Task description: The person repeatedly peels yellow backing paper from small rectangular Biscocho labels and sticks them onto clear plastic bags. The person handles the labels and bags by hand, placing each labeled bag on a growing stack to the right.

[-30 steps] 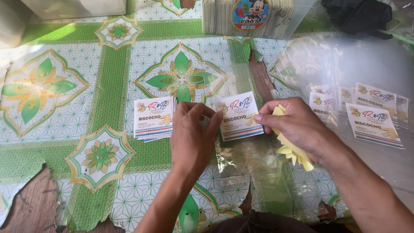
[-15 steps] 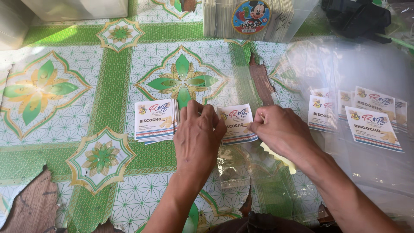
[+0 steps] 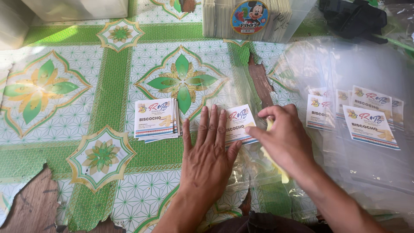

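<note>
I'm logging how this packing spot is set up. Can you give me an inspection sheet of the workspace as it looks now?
Surface: green and white patterned table covering, torn at the near left edge with brown wood showing.
Job's things: printed label card inside a clear bag; stack of the same cards to its left.
Clutter: clear bags with cards already inside at right; bundle of bags with a round cartoon sticker at the far edge; black object at top right.
Hands: left hand flat on the bag, right hand pinching something yellow.
Cables: nothing seen.
Surroundings: pale box at top left.
</note>
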